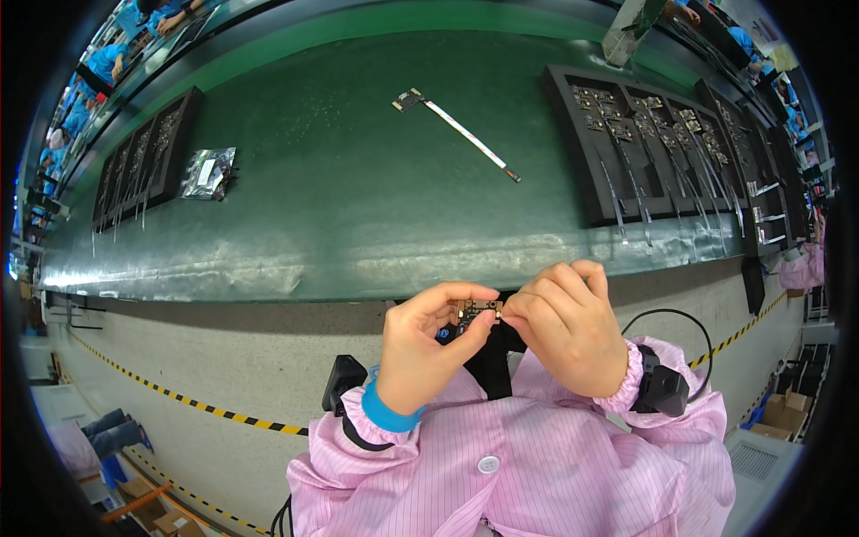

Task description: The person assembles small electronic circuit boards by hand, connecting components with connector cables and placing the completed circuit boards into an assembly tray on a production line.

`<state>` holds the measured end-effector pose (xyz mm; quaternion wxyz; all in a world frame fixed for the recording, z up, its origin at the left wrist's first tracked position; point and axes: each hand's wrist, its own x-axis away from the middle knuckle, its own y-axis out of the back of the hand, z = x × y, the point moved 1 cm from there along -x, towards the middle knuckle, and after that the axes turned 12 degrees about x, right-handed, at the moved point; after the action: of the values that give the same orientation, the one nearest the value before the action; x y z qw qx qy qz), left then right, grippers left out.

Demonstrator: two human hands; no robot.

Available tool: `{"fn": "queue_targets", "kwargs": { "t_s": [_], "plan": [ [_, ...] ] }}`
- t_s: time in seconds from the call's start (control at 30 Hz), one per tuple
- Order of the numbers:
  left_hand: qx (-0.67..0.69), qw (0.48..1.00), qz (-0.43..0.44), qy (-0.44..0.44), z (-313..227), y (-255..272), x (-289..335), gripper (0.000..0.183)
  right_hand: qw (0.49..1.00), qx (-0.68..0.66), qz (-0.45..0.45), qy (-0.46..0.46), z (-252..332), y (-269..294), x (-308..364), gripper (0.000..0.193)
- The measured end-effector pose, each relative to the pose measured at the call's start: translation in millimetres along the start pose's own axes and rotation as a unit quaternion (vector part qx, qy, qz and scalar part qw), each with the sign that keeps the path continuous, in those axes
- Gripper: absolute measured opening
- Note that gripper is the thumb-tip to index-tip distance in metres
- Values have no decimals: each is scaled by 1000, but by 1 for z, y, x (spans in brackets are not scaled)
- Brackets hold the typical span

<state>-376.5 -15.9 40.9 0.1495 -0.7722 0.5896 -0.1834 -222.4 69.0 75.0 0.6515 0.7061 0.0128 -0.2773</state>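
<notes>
Just off the table's near edge, my left hand (436, 336) pinches a small dark circuit board (476, 310) between thumb and fingers. My right hand (568, 327) is closed at the board's right edge, thumb and forefinger pressed together there. Whatever sits between those right fingertips is too small to make out. Farther off on the green table (340, 197) lies another small circuit board (407, 99) with a long white ribbon cable (470, 139) running down to the right.
A black foam tray (586, 192) of boards with cables stands at the right, with another black tray (761, 166) beyond. At the left are a black tray (183, 134) and a silvery bag (208, 174). A metal post (626, 36) rises at the back right. People sit far left.
</notes>
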Motion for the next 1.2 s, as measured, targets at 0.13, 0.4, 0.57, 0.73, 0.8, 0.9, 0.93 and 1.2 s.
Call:
{"fn": "queue_targets", "kwargs": {
  "t_s": [0.13, 0.4, 0.57, 0.73, 0.8, 0.9, 0.93, 1.2],
  "plan": [
    [-2, 1000, 8, 0, 0, 0, -1, 26, 993, -103, -2, -57, -2, 0, 0, 16],
    [5, 1000, 8, -11, 4, 1, 0, 26, 926, -311, 53, -208, -4, -3, 3, 11],
    [-35, 999, -6, -16, 5, -2, 2, 25, 906, -352, 61, -228, -6, -5, 7, 9],
    [-61, 998, -7, -17, 8, -2, 5, 25, 907, -345, 78, -229, -6, -3, 9, 9],
    [-74, 997, -10, -18, 8, -1, 6, 24, 904, -347, 83, -233, -6, -4, 10, 9],
    [-134, 990, 6, -42, 9, 3, 4, 23, 899, -357, 99, -233, -9, -5, 9, 10],
    [-136, 990, 10, -43, 9, 4, 2, 23, 894, -366, 106, -235, -10, -5, 7, 10],
    [-156, 987, 13, -37, 4, 10, 0, 23, 880, -409, 93, -224, -12, -10, 0, 11]
  ]
}}
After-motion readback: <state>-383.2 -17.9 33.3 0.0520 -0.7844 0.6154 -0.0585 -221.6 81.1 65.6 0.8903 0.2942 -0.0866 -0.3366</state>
